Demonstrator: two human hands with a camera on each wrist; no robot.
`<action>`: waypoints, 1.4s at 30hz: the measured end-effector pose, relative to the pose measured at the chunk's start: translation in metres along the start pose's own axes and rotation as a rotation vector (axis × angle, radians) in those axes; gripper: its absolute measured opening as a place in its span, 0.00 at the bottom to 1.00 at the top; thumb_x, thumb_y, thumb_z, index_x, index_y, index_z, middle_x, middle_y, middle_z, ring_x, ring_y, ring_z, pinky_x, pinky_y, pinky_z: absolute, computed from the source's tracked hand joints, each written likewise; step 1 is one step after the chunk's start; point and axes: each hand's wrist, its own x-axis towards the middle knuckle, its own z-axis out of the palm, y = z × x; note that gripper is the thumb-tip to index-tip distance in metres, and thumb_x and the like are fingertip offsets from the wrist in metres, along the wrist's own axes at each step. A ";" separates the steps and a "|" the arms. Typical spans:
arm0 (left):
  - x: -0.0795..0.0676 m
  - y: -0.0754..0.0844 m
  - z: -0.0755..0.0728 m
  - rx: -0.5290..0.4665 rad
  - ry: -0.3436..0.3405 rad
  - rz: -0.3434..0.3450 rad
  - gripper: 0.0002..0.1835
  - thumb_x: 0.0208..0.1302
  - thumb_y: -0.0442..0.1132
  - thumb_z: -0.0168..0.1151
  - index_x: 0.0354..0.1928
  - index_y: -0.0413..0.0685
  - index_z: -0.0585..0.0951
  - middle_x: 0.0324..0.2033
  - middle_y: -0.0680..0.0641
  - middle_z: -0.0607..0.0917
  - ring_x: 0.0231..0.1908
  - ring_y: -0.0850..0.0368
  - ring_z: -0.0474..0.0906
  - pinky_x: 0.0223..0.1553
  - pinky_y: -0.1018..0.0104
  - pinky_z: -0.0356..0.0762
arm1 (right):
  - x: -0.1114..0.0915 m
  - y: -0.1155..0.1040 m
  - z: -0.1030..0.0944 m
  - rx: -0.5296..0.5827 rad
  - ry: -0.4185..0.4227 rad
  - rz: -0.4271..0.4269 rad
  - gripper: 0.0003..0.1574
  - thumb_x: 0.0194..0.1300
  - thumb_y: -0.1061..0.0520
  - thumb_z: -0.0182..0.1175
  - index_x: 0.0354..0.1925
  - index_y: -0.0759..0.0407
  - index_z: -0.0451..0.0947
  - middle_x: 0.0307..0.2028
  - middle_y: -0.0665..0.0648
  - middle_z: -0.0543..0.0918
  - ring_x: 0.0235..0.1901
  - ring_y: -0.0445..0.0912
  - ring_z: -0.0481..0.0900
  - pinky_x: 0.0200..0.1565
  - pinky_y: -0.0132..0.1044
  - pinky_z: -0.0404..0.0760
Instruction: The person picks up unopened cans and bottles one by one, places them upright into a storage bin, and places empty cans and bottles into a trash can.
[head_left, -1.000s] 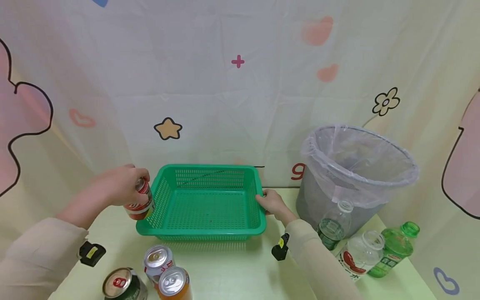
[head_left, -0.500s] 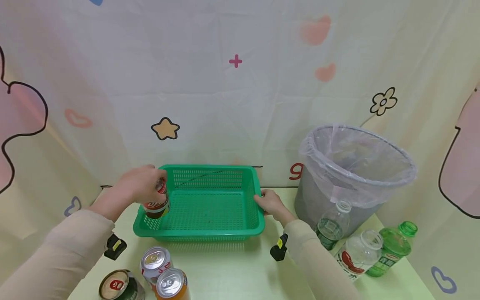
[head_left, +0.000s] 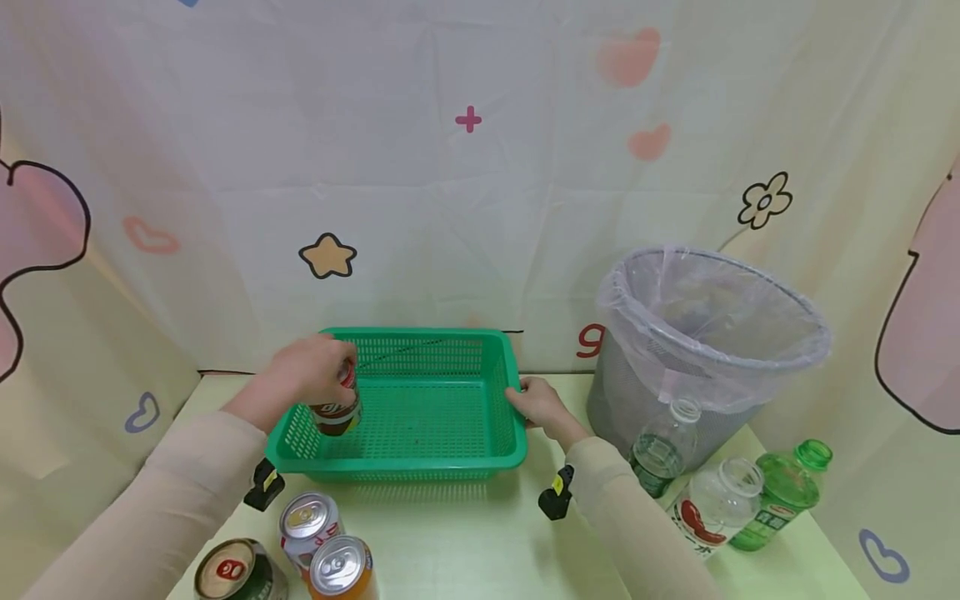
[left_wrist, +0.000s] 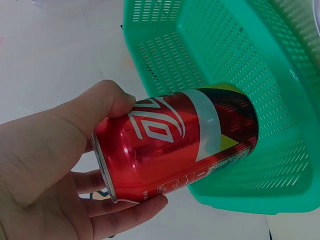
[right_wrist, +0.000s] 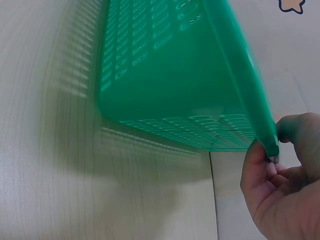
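Observation:
My left hand (head_left: 313, 371) grips a red soda can (left_wrist: 165, 140) by its upper end, thumb on one side and fingers on the other. In the head view the can is over the left part of a green plastic basket (head_left: 420, 463). Whether its base touches the basket floor I cannot tell. My right hand (head_left: 546, 404) pinches the basket's right rim between thumb and fingers, as the right wrist view shows close up. No other thing shows inside the basket.
At the front left stand a dark green can (head_left: 238, 571), a silver-white can (head_left: 309, 525) and an orange can (head_left: 343, 571). On the right are a lined mesh bin (head_left: 637, 392), a clear bottle (head_left: 663, 450), a clear jar-like bottle (head_left: 716, 508) and a green bottle (head_left: 787, 492).
My left hand has carried the red can rightward, from beside the basket's left rim to over its inside. The right hand keeps its pinch on the rim.

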 end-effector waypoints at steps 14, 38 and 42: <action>0.018 -0.007 0.017 -0.048 -0.080 -0.043 0.20 0.51 0.43 0.65 0.46 0.44 0.77 0.34 0.45 0.77 0.31 0.52 0.71 0.27 0.61 0.73 | 0.001 0.000 0.001 0.006 -0.001 -0.004 0.18 0.65 0.54 0.50 0.46 0.66 0.73 0.37 0.60 0.79 0.29 0.44 0.79 0.31 0.39 0.82; 0.042 -0.021 0.048 -0.134 -0.105 -0.173 0.19 0.53 0.45 0.65 0.46 0.46 0.77 0.34 0.44 0.77 0.29 0.50 0.73 0.26 0.59 0.73 | 0.001 0.002 0.001 0.007 0.005 -0.016 0.17 0.65 0.54 0.50 0.46 0.66 0.73 0.36 0.60 0.79 0.29 0.44 0.79 0.31 0.40 0.82; 0.042 -0.020 0.051 -0.141 -0.104 -0.175 0.19 0.53 0.44 0.65 0.46 0.45 0.77 0.33 0.44 0.77 0.28 0.51 0.73 0.25 0.60 0.73 | 0.001 0.002 0.001 0.010 0.001 -0.009 0.17 0.65 0.54 0.50 0.45 0.66 0.73 0.36 0.59 0.79 0.30 0.44 0.79 0.31 0.39 0.82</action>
